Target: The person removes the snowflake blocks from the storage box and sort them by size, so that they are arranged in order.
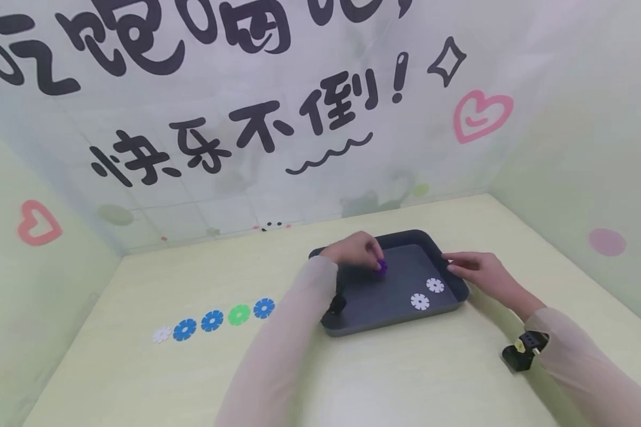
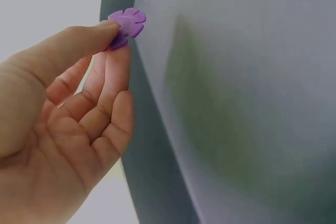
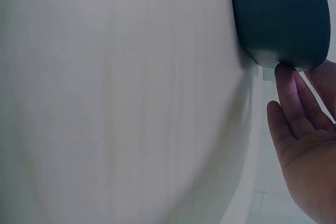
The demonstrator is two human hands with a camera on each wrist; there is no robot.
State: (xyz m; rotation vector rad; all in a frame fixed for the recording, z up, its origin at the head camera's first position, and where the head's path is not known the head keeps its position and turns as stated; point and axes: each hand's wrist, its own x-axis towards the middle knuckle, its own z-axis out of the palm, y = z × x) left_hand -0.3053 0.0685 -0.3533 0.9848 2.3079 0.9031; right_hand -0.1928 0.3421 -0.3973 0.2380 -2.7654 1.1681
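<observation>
Between thumb and fingertips, my left hand (image 1: 357, 249) pinches a purple snowflake disc (image 2: 131, 23), a notched plastic building piece, over the dark grey tray (image 1: 387, 323). The left wrist view shows the disc's petals sticking out past the thumb tip, with the other fingers curled below. At the tray's right side, my right hand (image 1: 481, 274) holds the rim between thumb and fingers. Its fingertips (image 3: 286, 74) lie against the tray's outer wall in the right wrist view. Two white snowflake discs, one nearer (image 1: 419, 302) and one farther (image 1: 435, 285), lie inside the tray at its right.
Left of the tray, a row of discs lies on the pale table (image 1: 139, 385): a white disc (image 1: 162, 334), blue discs (image 1: 184, 330), a green disc (image 1: 239, 315) and another blue disc (image 1: 264, 308) at the right end. Printed wall sheets (image 1: 219, 196) enclose the table's back and sides.
</observation>
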